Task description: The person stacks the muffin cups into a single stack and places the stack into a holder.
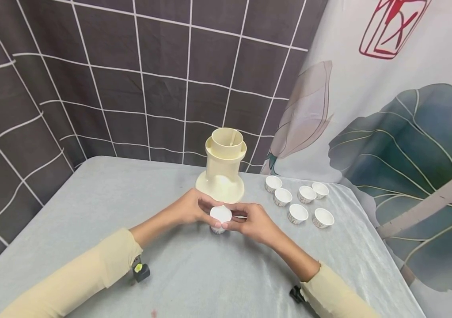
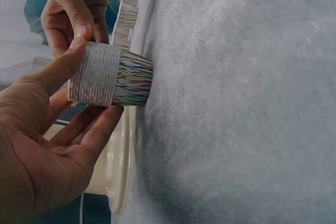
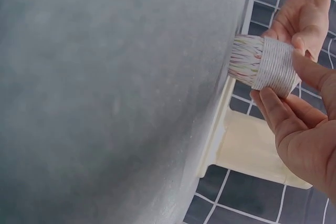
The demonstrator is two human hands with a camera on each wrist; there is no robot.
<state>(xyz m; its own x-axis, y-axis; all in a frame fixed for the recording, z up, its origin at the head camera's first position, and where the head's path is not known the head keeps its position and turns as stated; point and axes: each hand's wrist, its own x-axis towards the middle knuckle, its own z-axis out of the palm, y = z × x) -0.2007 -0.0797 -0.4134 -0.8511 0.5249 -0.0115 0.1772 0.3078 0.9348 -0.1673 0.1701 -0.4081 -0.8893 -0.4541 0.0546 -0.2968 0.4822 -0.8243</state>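
A stack of nested paper baking cups [image 1: 221,214] stands upright on the cloth, its white top facing up. In the left wrist view the stack [image 2: 97,74] shows many close-set white rims above a body printed with coloured wavy lines. My left hand [image 1: 195,207] grips the stack from the left, with thumb in front and fingers behind. From the right, my right hand [image 1: 252,221] holds the same stack between thumb and fingers. Both thumbs nearly meet at the near side of the rim. Just behind the hands stands a cream plastic cylinder [image 1: 222,174] with a wide round base.
Several single paper cups [image 1: 298,213] stand upright in a loose group to the right of the cylinder. A grey cloth [image 1: 130,190] covers the table. Behind it hang a dark grid-patterned curtain [image 1: 162,88] and a white curtain with leaf prints [image 1: 408,132].
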